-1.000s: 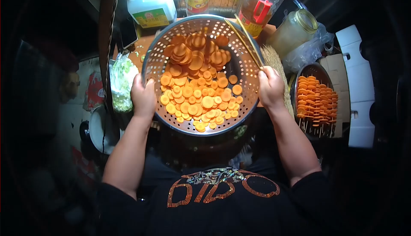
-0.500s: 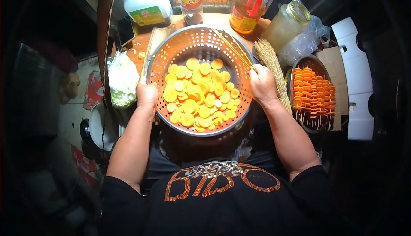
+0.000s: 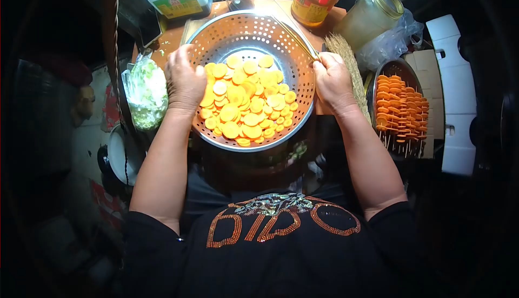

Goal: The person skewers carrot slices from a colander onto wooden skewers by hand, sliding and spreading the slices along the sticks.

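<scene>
So on my left there's a bag of chopped greens (image 3: 147, 95), and just beside it my left fingers (image 3: 177, 58) are slightly spread at the colander (image 3: 219, 32)'s rim, can't tell if they're actually gripping. The orange carrot slices (image 3: 247, 100) sit piled inside it, between my hands. My right fingers (image 3: 325, 65) are pinching some thin sticks (image 3: 294, 34) at the other rim, next to a straw brush (image 3: 346, 60).

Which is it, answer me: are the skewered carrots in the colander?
No, the skewered carrots lie in a separate container, right of the colander.
</scene>
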Demonstrator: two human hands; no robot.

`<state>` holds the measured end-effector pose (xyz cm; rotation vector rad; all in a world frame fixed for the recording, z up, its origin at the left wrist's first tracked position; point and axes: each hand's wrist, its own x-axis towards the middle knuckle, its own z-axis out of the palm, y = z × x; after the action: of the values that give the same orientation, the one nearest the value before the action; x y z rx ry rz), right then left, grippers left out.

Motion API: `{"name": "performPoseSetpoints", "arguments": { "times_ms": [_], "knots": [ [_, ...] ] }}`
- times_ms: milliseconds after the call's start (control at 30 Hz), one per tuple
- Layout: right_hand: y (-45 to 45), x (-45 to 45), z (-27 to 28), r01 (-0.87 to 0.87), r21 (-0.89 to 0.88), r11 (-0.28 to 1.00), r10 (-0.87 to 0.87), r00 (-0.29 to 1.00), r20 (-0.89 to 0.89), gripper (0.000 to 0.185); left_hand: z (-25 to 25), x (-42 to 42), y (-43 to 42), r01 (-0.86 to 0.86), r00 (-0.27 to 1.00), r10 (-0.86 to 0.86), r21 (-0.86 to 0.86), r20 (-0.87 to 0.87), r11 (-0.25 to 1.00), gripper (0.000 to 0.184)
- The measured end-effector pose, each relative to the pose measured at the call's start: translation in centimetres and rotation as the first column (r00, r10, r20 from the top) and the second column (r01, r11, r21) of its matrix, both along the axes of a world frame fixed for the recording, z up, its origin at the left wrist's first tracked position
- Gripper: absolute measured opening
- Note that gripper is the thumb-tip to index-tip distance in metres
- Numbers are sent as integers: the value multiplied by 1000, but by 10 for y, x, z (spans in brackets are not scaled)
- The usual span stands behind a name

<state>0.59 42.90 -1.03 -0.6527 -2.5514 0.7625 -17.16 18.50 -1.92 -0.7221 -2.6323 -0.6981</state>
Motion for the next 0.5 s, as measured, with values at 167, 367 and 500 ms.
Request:
{"name": "performPoseSetpoints", "arguments": {
  "times_ms": [167,367,500],
  "knots": [
    [-30,5,26,-89,-504,859,119,992,29,17,11,31,23,333,781,-97,-281,617,900,19],
    [-43,1,19,-198,-669,717,226,973,-46,18,-19,27,14,431,772,-140,-349,621,832,24],
    [-46,0,29,-179,-794,580,186,979,-84,18,-31,30,24,413,765,-162,-281,624,867,28]
  ]
}}
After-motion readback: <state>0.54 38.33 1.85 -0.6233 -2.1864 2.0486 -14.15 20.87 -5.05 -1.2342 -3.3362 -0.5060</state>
